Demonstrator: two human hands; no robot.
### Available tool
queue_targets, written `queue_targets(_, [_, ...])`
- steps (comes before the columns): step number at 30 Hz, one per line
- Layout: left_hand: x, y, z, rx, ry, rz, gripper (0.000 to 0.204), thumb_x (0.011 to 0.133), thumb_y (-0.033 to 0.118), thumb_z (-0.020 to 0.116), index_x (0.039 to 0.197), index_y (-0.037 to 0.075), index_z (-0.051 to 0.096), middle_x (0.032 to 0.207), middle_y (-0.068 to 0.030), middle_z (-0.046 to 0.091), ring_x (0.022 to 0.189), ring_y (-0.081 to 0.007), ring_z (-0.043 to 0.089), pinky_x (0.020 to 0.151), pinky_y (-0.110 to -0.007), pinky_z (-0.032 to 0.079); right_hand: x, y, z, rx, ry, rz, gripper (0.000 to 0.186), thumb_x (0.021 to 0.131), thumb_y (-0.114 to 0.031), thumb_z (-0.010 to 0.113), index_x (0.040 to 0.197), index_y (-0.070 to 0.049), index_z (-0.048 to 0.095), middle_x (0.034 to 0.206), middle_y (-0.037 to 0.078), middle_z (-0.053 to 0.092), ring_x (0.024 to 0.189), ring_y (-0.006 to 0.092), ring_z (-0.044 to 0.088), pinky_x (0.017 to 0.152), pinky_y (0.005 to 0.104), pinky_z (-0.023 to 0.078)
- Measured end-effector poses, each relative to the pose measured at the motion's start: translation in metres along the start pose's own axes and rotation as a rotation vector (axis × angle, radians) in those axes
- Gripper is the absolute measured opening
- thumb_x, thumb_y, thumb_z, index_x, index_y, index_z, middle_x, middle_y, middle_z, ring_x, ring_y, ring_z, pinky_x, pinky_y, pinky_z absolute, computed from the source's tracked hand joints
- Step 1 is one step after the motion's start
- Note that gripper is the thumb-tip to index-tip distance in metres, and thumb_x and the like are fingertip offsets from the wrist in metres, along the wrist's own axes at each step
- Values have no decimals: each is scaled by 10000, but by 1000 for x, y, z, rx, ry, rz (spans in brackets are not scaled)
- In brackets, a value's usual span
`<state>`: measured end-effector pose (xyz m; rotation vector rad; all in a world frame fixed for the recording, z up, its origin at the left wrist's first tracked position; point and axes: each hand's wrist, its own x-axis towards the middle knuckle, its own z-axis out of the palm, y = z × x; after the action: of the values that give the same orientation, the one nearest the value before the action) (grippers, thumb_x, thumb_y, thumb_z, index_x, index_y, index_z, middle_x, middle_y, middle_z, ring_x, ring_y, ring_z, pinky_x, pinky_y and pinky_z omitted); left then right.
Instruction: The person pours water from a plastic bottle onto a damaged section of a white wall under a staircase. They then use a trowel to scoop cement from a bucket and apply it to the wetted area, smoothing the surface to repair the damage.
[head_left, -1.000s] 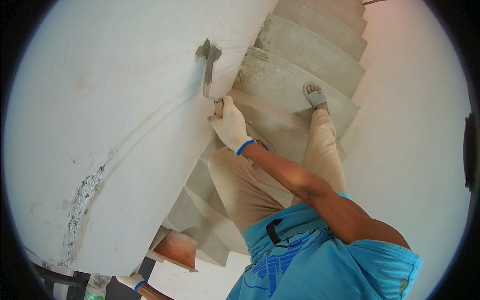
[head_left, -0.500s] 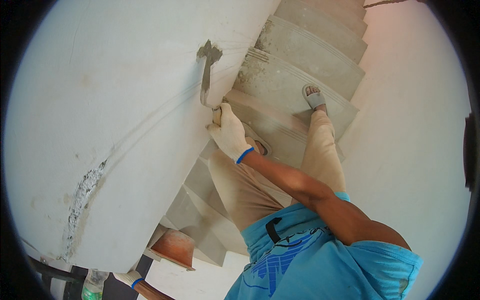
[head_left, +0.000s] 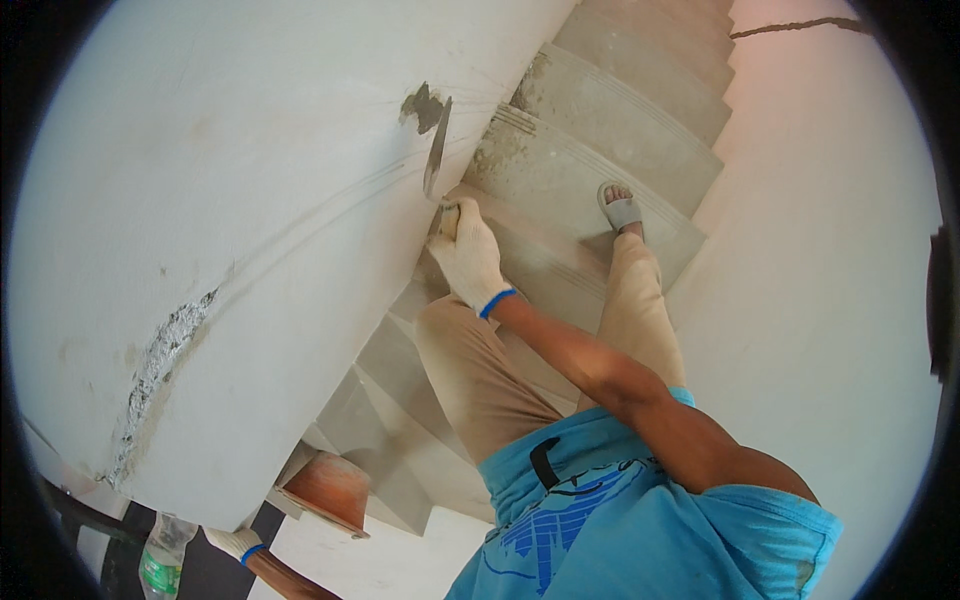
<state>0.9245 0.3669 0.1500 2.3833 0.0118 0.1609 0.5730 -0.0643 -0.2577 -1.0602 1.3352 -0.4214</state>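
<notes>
My right hand [head_left: 468, 250], in a cream knit glove with a blue cuff, is closed around the handle of a trowel [head_left: 437, 155]. The trowel's thin blade points up along the white wall [head_left: 300, 170], seen nearly edge-on, just right of a dark grey mortar patch [head_left: 423, 108]. At the lower left, my left hand [head_left: 236, 543], gloved the same way, is at the wall's lower edge. Its fingers are mostly hidden there. Beside it is a clear plastic bottle [head_left: 163, 560] with a green label.
An orange-brown tub [head_left: 330, 490] sits by the wall's lower edge. Concrete stairs [head_left: 580, 150] run up and down beneath me, with one sandaled foot [head_left: 622, 208] on a tread. A rough, chipped groove [head_left: 165, 355] scars the wall. A dark rail [head_left: 90, 515] is at lower left.
The trowel has come off the mortar patch and shifted right, its blade turned, showing more of the patch. My right hand has moved slightly right. The view has shifted a little.
</notes>
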Motion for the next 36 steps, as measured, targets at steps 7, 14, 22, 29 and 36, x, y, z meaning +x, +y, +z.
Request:
queue_targets(7, [-8, 7, 5, 79, -37, 52, 549, 1075, 401, 488, 1437, -6, 561, 1414, -145, 614, 1254, -306, 607, 1057, -448, 494, 32, -13, 12, -27, 0, -19, 492, 834, -130, 751, 1237, 8, 505, 1038, 304, 672, 1043, 507, 653, 870, 541, 506])
queue_targets(14, [3, -5, -12, 111, -32, 39, 532, 1077, 402, 491, 1411, -5, 571, 1389, -148, 627, 1259, -305, 598, 1069, -463, 475, -1, -19, 10, 8, -130, -31, 523, 835, -123, 747, 1281, -7, 499, 1003, 263, 683, 991, 480, 669, 852, 516, 523])
queue_targets(22, [15, -14, -25, 193, -88, 108, 548, 1066, 413, 501, 1426, 4, 565, 1402, -150, 625, 1263, -311, 597, 1085, -463, 465, 25, -5, 1, 51, -61, -45, 498, 827, -109, 758, 1245, 2, 511, 1014, 290, 673, 1021, 503, 657, 864, 525, 518])
queue_targets(29, [-5, 10, 9, 5, -9, -45, 552, 1061, 428, 502, 1429, 21, 567, 1392, -147, 630, 1235, -332, 629, 993, -495, 552, 1, -9, -1, -39, -157, -89, 499, 830, -89, 727, 1267, -16, 497, 958, 260, 669, 958, 473, 663, 818, 509, 525])
queue_targets(36, [-13, 17, 8, 43, -7, -33, 536, 1051, 399, 528, 1420, 12, 574, 1368, -156, 643, 1206, -340, 647, 967, -494, 573, 17, -2, -4, 11, -46, -75, 507, 821, -131, 764, 1247, -20, 513, 1081, 289, 674, 1057, 504, 652, 879, 539, 511])
